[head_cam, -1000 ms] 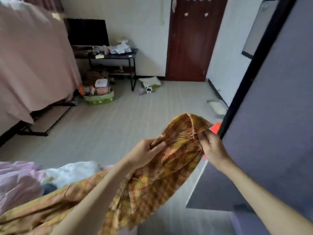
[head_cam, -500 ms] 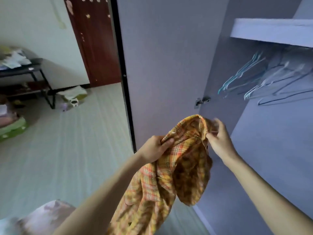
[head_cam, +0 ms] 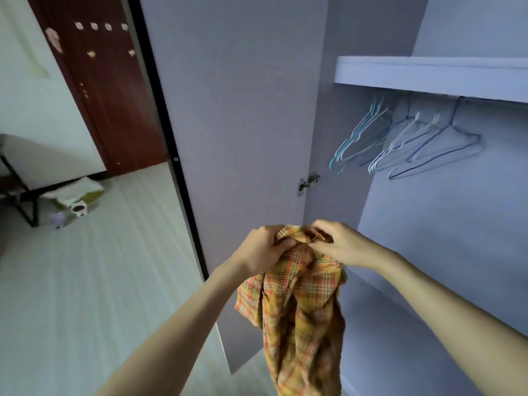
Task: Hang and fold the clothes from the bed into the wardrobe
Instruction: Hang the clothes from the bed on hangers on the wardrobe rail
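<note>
An orange and yellow plaid shirt (head_cam: 300, 304) hangs in front of me, bunched at the top. My left hand (head_cam: 261, 248) grips the shirt's upper left part. My right hand (head_cam: 340, 244) pinches the fabric near the collar, close beside the left hand. Both are held before the open wardrobe (head_cam: 445, 224). Several empty wire hangers (head_cam: 400, 141), blue and white, hang from a rail under the wardrobe's shelf (head_cam: 428, 75), above and to the right of my hands.
The wardrobe door (head_cam: 237, 110) stands open just left of the shirt, its hinge (head_cam: 307, 182) above my hands. Beyond it lie pale floor (head_cam: 85, 281), a dark red room door (head_cam: 100, 81), a black table leg and a mug (head_cam: 78, 210) on the floor.
I have turned from the bed and room toward the open wardrobe. The shirt came off the bed with me, and my two hands have drawn close together at its top.
</note>
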Demonstrator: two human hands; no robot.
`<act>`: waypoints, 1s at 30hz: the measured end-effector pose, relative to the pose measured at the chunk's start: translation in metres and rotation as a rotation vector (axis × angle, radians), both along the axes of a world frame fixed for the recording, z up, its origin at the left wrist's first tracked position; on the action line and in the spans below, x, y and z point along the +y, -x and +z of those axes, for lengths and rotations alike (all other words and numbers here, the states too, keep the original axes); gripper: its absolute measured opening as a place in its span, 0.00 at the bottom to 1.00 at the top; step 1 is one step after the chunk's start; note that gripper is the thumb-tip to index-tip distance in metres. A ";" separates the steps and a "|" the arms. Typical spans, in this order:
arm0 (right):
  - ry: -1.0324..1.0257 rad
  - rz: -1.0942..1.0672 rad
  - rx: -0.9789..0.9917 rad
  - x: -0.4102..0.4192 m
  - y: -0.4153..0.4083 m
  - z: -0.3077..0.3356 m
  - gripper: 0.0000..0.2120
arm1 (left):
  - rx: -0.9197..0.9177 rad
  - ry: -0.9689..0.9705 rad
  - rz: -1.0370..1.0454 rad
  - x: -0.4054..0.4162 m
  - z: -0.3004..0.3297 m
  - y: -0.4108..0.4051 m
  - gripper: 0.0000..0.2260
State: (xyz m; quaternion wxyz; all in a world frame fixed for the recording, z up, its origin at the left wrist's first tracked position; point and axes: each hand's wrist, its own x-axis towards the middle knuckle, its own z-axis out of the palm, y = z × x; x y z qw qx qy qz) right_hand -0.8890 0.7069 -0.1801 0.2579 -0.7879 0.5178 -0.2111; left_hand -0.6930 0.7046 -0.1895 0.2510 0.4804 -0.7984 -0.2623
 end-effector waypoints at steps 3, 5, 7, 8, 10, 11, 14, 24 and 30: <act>0.192 -0.121 0.035 0.005 0.006 0.016 0.06 | 0.028 0.102 0.079 -0.010 0.006 0.009 0.09; 0.327 -0.202 0.042 0.011 0.008 0.028 0.06 | 0.083 0.157 0.115 -0.016 0.010 0.018 0.09; 0.437 -0.269 0.071 0.018 0.007 0.039 0.06 | 0.122 0.191 0.146 -0.021 0.008 0.026 0.09; 0.475 -0.311 0.082 0.021 0.008 0.043 0.05 | 0.128 0.200 0.159 -0.022 0.007 0.029 0.10; 0.525 -0.417 0.074 0.027 0.015 0.046 0.03 | 0.129 0.188 0.193 -0.026 -0.003 0.029 0.10; 0.543 -0.482 0.058 0.030 0.021 0.047 0.03 | 0.114 0.177 0.213 -0.029 -0.008 0.028 0.10; 0.583 -0.655 -0.002 0.037 0.045 0.046 0.04 | 0.042 0.167 0.297 -0.039 -0.014 0.026 0.12; 0.054 -0.796 0.020 0.013 0.113 -0.007 0.12 | 0.124 -0.166 0.118 -0.083 0.035 0.079 0.08; 0.007 -0.805 -0.366 -0.065 0.167 -0.029 0.12 | 0.317 -0.248 0.216 -0.120 0.046 0.130 0.06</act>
